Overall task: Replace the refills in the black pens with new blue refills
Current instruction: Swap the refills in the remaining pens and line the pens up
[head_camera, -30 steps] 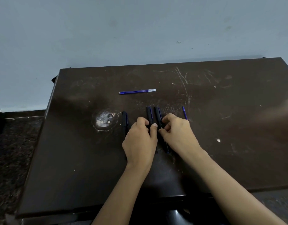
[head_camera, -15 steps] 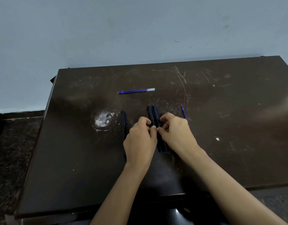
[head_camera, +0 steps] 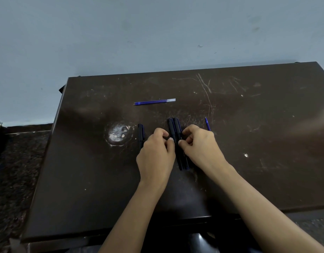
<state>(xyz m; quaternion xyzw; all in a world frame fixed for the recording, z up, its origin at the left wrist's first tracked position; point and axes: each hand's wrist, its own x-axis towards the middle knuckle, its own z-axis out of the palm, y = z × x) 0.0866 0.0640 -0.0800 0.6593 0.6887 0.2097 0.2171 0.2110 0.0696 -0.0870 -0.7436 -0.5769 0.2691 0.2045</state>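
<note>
Two black pens [head_camera: 176, 125] lay side by side, touching, near the middle of the table [head_camera: 267, 161]. The left hand [head_camera: 155, 156] and right hand [head_camera: 201, 148], fingers curled, pinched the pens from either side with thumb and forefinger tips. A third pen [head_camera: 140, 133] lay just left of the left hand, beside a worn patch [head_camera: 118, 134]. Blue refills [head_camera: 154, 102] lay farther back; a single refill [head_camera: 208, 124] showed behind the right hand.

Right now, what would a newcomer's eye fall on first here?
At mid-table, the left hand and right hand curl their fingers on two black pens lying side by side. Beyond them lie blue refills, alone on the dark table. A pale worn patch shows to the left, beside a third pen.
</note>
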